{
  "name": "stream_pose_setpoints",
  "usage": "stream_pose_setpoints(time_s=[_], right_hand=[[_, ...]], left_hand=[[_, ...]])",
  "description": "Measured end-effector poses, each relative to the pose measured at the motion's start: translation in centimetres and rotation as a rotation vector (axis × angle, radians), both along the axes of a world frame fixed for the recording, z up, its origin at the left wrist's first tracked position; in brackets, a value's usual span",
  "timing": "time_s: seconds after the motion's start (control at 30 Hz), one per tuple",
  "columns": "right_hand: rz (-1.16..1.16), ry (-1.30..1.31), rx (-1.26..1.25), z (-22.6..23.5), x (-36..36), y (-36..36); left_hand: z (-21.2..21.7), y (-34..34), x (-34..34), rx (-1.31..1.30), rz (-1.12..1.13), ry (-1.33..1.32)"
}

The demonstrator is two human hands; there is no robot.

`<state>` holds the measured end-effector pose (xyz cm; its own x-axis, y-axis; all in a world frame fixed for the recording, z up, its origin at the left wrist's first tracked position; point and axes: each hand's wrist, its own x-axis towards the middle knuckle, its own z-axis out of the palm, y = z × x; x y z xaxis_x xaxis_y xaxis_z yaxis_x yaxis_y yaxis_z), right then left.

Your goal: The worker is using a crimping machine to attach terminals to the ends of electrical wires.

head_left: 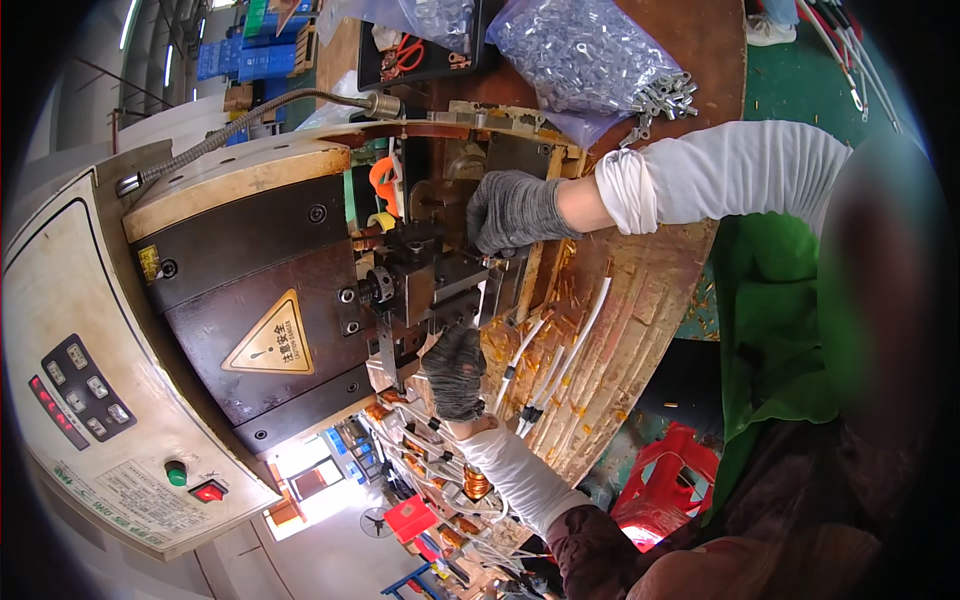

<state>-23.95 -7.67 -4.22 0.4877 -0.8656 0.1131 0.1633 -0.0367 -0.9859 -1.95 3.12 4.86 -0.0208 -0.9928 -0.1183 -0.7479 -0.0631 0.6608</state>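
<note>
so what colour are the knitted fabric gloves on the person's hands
Mottled dark grey; the knitted fabric gloves show best in the head view.

Gray-gloved fingers (482, 222) flank the dark metal tooling (418, 288).

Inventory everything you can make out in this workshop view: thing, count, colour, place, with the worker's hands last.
Machine: one, cream and dark, left
Warning triangle: one, yellow, on machine
Round button: one, green, on machine
Rocker switch: one, red, near button
Bags of metal lugs: two, clear, top
Loose lugs: many, silver, by larger bag
Tray: one, black, top centre
Scissors: one pair, red-handled, in tray
Workbench: one, brown wood, centre right
Cables: several, white, on workbench
Stool: one, red, lower right
Crates: several, blue, upper left
Right hand: one, grey-gloved, at machine's tooling, upper
Left hand: one, grey-gloved, at tooling, lower
</note>
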Motion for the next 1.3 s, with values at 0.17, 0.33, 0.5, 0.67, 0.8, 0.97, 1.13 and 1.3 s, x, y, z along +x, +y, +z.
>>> stream_pose_setpoints(time_s=[0.17, 0.33, 0.5, 0.67, 0.8, 0.97, 1.13, 1.3], right_hand=[[-0.124, 0.179, -0.275, -1.3, 0.7, -0.2], [-0.123, 0.109, -0.223, -0.7, 0.5, 0.6], [-0.171, 0.067, 0.093, 1.8, -1.3, 2.4], [-0.151, 0.134, 0.009, -0.1, 0.2, 1.1], [-0.241, 0.174, -0.201, -0.5, 0.6, 1.0], [-0.163, 0.196, -0.148, -0.5, 0.5, 0.5], [-0.137, 0.228, -0.140, 0.9, -0.1, 1.0], [-0.171, 0.199, -0.224, -0.5, 0.2, 0.6]], left_hand=[[-0.4, -0.2, 0.3, 0.018, 0.012, 0.052], [-0.1, 0.2, 0.2, 0.031, 0.038, 0.040], [0.0, 0.4, -0.2, 0.030, 0.003, 0.057], [0.0, 0.5, -0.5, 0.043, 0.019, 0.080], [0.1, 0.3, -0.8, 0.022, -0.010, 0.056], [-1.2, -0.1, 1.1, -0.068, -0.092, -0.029], [-1.6, 0.0, 1.9, -0.099, -0.094, -0.060], [-2.1, -0.4, 2.5, -0.088, -0.138, -0.071]])
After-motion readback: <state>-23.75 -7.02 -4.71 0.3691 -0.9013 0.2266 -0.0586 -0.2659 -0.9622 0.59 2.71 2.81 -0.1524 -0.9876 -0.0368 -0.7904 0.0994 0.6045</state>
